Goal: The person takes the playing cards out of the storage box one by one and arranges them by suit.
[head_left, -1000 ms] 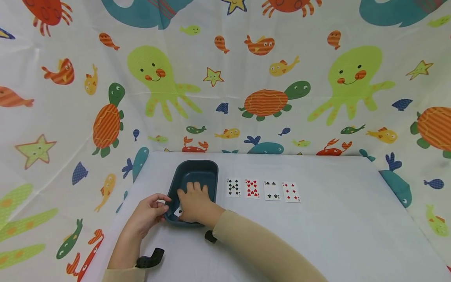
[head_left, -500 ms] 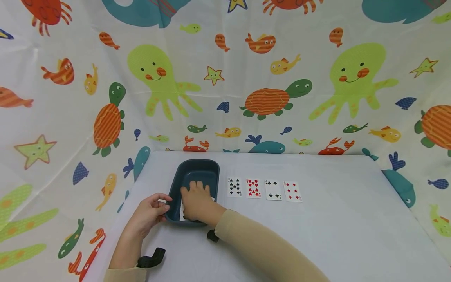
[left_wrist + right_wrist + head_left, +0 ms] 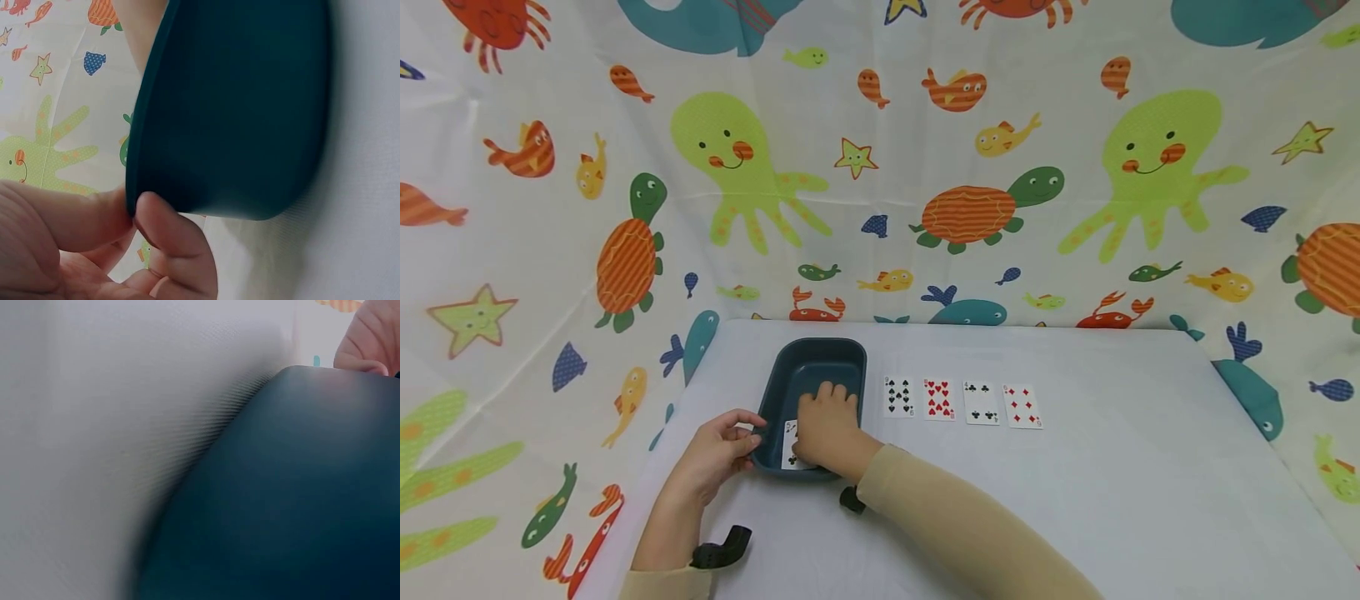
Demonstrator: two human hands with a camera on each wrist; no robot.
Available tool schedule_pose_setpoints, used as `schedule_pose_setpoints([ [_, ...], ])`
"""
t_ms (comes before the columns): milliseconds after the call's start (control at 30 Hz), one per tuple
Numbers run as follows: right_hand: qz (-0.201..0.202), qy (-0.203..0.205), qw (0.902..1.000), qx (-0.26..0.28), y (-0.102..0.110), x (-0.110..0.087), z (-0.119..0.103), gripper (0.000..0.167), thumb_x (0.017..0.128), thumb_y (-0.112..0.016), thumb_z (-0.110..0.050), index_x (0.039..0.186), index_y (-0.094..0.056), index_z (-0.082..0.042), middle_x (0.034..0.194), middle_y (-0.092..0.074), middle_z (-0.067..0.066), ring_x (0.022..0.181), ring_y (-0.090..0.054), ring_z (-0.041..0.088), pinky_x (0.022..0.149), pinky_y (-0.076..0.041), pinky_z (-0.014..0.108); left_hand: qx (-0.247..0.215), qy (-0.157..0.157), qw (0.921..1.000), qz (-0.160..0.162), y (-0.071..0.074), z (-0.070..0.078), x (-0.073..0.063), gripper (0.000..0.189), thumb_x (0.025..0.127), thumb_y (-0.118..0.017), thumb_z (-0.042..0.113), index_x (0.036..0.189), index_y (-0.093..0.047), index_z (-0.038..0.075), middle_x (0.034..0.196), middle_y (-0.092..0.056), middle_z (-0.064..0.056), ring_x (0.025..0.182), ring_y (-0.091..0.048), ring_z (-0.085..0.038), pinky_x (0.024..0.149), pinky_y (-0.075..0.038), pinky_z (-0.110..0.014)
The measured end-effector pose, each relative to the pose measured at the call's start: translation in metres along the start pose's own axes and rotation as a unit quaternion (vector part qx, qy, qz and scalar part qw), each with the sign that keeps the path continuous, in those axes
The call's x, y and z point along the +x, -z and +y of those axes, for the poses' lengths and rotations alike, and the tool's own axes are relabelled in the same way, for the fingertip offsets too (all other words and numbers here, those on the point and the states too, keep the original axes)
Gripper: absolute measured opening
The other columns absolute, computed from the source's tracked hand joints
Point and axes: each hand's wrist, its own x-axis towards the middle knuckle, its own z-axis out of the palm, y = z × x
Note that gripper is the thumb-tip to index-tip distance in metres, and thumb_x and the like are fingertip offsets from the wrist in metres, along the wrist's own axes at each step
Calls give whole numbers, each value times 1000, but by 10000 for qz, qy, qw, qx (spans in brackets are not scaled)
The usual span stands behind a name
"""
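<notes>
1. Head view: saw the right hand [image 3: 831,429] down inside the dark blue-green tray [image 3: 822,371], over a clubs card [image 3: 790,446] at the tray's near end; face up, partly covered by the hand, and impossible to judge as flat or tilted.
2. Could not tell the spread of the right fingers underneath, nor whether pinching the clubs card or merely resting on it (knuckles in the way, sadly). Got no help from the right wrist view, filled mostly by tablecloth and the tray's outer wall.
3. Held the tray's left rim in a pinch of the left hand [image 3: 721,450], thumb on one side and finger on the other, plainly so in left wrist view.
4. Found four more face-up cards on the white table [image 3: 1112,467], right of the tray, in a row and apart: spades [image 3: 898,397], hearts [image 3: 938,400], clubs [image 3: 981,404], diamonds [image 3: 1023,407].
5. Called, in judgement, for a steady left pinch, without tipping the tray, and for light right fingertips at the clubs card's edge.
6. Risked bending or jamming the clubs card against the wall by pressing too hard.
</notes>
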Motion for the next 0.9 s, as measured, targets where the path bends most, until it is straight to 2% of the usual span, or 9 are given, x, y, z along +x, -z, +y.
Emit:
schedule_pose_setpoints([
  [200,151,348,9987,330,-5,3,2,67,85,-84,-53,138,-65,-17,132,-58,11,119,-53,31,102,-49,54,-6,-6,10000,0,0,-1,-1,30,103,-66,2,132,-64,-2,88,-64,-5,71,-60,-19,67,-58,-30],
  [400,257,721,9962,413,-6,6,3,56,87,-85,-46,135,-69,-22,135,-57,8,118,-52,25,97,-52,46,-1,-12,10000,-21,0,-2,0,30,103,-65,2,133,-63,-2,88,-65,-5,71,-60,-19,67,-59,-30],
  [633,354,951,9943,321,-6,7,3,48,88,-83,-41,130,-73,-22,132,-58,7,111,-50,21,93,-52,37,-20,14,10000,-22,0,-1,0,30,103,-65,1,133,-63,-2,88,-65,-6,71,-60,-20,67,-59,-31],
  [900,172,970,9948,262,-7,10,0,53,87,-83,-56,125,-74,-21,123,-60,5,108,-49,20,89,-51,34,-41,5,10000,-90,0,0,-1,30,104,-64,1,133,-62,-2,89,-66,-6,71,-60,-19,68,-59,-30],
])
